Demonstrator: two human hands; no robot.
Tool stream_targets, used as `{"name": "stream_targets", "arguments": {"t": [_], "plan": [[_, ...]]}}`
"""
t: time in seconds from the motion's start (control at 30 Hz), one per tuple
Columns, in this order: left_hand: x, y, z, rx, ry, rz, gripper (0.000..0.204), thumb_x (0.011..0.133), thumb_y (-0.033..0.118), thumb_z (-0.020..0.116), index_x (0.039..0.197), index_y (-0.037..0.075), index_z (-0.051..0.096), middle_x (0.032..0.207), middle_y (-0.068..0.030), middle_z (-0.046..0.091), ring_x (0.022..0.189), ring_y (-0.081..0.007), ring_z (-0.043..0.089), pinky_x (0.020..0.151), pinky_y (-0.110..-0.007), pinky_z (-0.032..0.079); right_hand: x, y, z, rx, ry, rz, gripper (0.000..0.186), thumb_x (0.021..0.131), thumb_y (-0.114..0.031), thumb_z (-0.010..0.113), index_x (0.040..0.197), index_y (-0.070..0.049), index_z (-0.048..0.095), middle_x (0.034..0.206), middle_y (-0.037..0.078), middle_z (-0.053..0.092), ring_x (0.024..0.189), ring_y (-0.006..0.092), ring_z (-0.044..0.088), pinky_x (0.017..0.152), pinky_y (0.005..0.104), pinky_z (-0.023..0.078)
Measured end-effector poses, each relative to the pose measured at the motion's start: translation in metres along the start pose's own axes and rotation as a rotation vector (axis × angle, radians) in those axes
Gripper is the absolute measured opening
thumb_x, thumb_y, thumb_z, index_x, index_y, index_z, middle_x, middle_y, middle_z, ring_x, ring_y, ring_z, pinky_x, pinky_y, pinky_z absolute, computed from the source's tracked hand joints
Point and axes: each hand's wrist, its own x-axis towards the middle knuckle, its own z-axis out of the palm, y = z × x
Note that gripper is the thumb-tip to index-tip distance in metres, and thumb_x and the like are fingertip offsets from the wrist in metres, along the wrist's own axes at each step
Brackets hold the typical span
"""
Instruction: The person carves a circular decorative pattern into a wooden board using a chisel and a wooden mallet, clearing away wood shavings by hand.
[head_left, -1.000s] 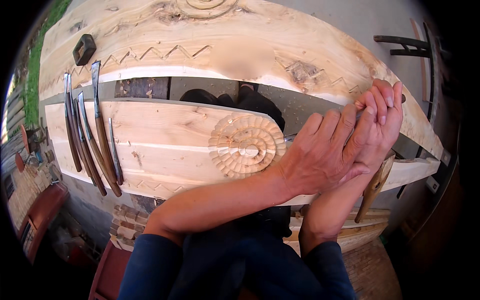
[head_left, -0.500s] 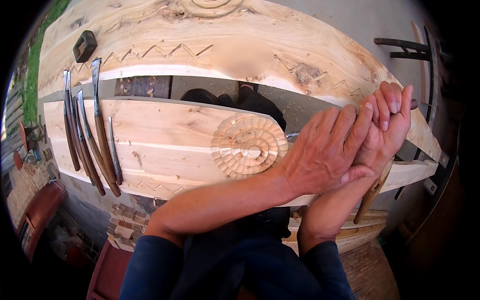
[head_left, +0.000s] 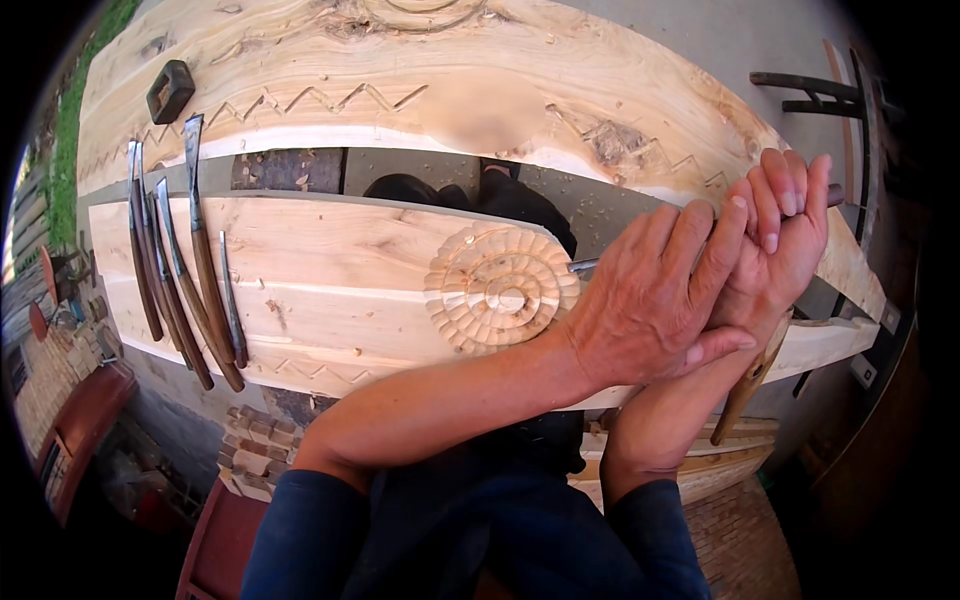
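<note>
A carving gouge (head_left: 581, 265) points left, its metal tip at the right rim of a carved spiral rosette (head_left: 500, 290) on the near wooden board (head_left: 330, 240). My left hand (head_left: 650, 295) is closed over the tool's shank, hiding most of it. Farther right, my right hand (head_left: 780, 225) is wrapped round the handle, whose dark end sticks out past the palm. The two hands touch, left fingers overlapping the right hand. Whether the tip is cutting into the wood cannot be made out.
Several chisels and gouges (head_left: 205, 270) lie side by side at the board's left. A far plank (head_left: 330, 60) with zigzag grooves carries a black hollow block (head_left: 171, 92). Below my right wrist juts a wooden handle (head_left: 745, 400). Stacked wood blocks (head_left: 255, 445) stand nearby, lower left.
My right hand and the handle end have shifted slightly away from me and to the right. The left hand keeps its hold, and the tip stays by the rosette's rim.
</note>
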Motion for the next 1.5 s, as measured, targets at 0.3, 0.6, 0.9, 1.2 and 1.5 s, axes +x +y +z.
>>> {"name": "stream_targets", "arguments": {"t": [0.3, 0.6, 0.9, 1.2, 1.5], "plan": [[0.001, 0.002, -0.006, 0.088, -0.027, -0.024, 0.102, 0.094, 0.066, 0.070, 0.161, -0.007, 0.043, 0.128, -0.0232, 0.061, 0.102, -0.0348, 0.063, 0.083, -0.045, 0.053, 0.002, 0.011, -0.005, 0.157, -0.055, 0.066, 0.048, 0.120, -0.039, 0.047, 0.080, -0.013, 0.045, 0.071, 0.002, 0.047, 0.043, 0.0098, 0.028, 0.044, 0.0269, 0.028], [-0.012, 0.015, 0.010, 0.242, -0.006, 0.269, 0.074, 0.111, 0.060, 0.047, 0.152, -0.001, 0.056, 0.152, -0.0295, 0.057, 0.134, -0.0437, 0.061, 0.106, -0.053, 0.055, -0.008, -0.016, -0.024, 0.261, -0.208, 0.090, 0.052, 0.121, -0.044, 0.041, 0.080, -0.012, 0.044, 0.073, 0.002, 0.049, 0.044, 0.0097, 0.030, 0.046, 0.0279, 0.028], [-0.019, 0.014, 0.013, 0.141, -0.071, 0.187, 0.088, 0.107, 0.062, 0.051, 0.159, -0.009, 0.045, 0.149, -0.0294, 0.057, 0.116, -0.0398, 0.067, 0.094, -0.047, 0.059, -0.059, -0.003, -0.030, 0.188, 0.029, -0.106, 0.055, 0.120, -0.049, 0.043, 0.080, -0.011, 0.047, 0.072, 0.001, 0.046, 0.049, 0.0093, 0.032, 0.052, 0.0282, 0.033], [-0.017, 0.011, 0.014, 0.070, -0.106, 0.116, 0.104, 0.097, 0.072, 0.060, 0.161, -0.009, 0.043, 0.110, -0.0164, 0.063, 0.088, -0.0281, 0.062, 0.073, -0.036, 0.055, -0.072, 0.013, -0.029, 0.182, 0.197, -0.222, 0.058, 0.121, -0.048, 0.037, 0.073, -0.016, 0.039, 0.068, 0.004, 0.045, 0.044, 0.0113, 0.027, 0.040, 0.0252, 0.027], [-0.018, 0.016, 0.010, 0.153, -0.253, 0.056, 0.103, 0.096, 0.075, 0.060, 0.159, -0.005, 0.047, 0.097, -0.0094, 0.059, 0.079, -0.0234, 0.058, 0.066, -0.035, 0.051, -0.081, 0.022, -0.048, 0.193, 0.178, -0.224, 0.055, 0.122, -0.045, 0.039, 0.075, -0.015, 0.041, 0.068, 0.002, 0.045, 0.044, 0.0105, 0.025, 0.040, 0.0251, 0.026]]}}
